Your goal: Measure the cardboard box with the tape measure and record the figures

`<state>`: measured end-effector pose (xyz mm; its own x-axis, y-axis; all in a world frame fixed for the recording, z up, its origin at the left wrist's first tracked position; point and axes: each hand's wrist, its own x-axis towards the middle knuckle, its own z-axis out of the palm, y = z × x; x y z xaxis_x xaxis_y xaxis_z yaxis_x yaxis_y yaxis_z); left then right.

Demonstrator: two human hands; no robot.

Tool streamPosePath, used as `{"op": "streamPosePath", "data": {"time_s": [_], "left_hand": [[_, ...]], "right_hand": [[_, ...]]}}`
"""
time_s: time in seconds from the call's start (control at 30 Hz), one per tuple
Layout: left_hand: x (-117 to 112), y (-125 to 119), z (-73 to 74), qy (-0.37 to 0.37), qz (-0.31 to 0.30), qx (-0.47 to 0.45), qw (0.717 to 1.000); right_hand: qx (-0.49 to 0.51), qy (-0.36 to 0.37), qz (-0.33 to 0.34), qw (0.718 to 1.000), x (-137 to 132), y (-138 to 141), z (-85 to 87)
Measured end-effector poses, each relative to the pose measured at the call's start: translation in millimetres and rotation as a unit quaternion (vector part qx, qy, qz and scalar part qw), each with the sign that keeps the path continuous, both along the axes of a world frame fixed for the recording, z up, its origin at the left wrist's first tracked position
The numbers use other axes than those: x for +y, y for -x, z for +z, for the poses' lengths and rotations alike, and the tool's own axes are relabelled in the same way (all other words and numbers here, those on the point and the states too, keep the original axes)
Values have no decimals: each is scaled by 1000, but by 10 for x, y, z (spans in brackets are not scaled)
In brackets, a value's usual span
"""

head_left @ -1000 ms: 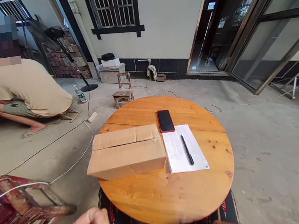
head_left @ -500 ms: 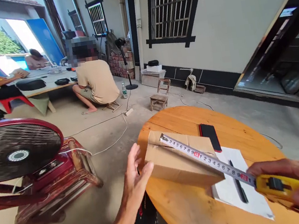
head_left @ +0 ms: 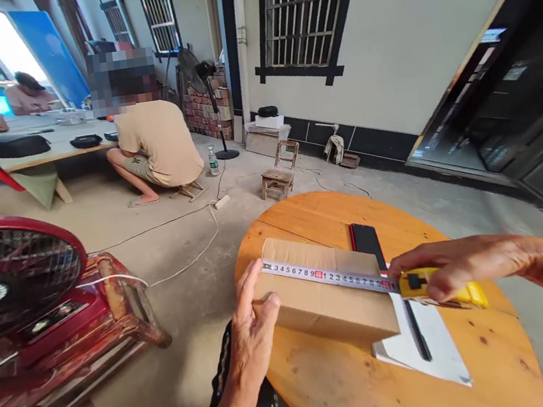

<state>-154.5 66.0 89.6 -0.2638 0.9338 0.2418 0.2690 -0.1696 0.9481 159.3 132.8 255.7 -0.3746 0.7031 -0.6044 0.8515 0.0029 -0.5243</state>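
A closed cardboard box lies on the round wooden table. My left hand grips the box's left end, thumb over the near edge and fingertips up by the tape's metal tip. My right hand is closed around the yellow case of a tape measure, just past the box's right end. Its pulled-out blade stretches along the top of the box, with numbers facing up. Close to the right hand are a dark phone with a red edge, white paper and a black pen on it.
A red fan stands on a worn wooden stool at left. Beyond it a person in a tan shirt sits low beside a work table, with other people there. A small wooden chair and cables are on the floor.
The tape blade has come down onto the box top and lies straighter along it. My right hand has moved left and away from me with the case. My left hand has closed on the box end.
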Motion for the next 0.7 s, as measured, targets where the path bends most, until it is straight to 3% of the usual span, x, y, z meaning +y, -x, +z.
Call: {"op": "streamPosePath", "data": {"time_s": [0.1,0.27,0.47,0.6,0.7], "left_hand": [[0,-3,56,34,-18,-50,998],[0,-24,112,62,5,-58,996],[-6,-88,132,67,22,-60,996],[-12,-129,85,41,45,-80,995],[-9,-70,6,16,7,-42,999]], "right_hand": [[11,11,27,1000,30,-33,-10],[33,30,70,997,23,-33,-37],[39,31,62,997,24,-7,-1],[68,-23,-1,997,-72,-123,34],[198,-3,-93,976,-395,-114,-32]]}}
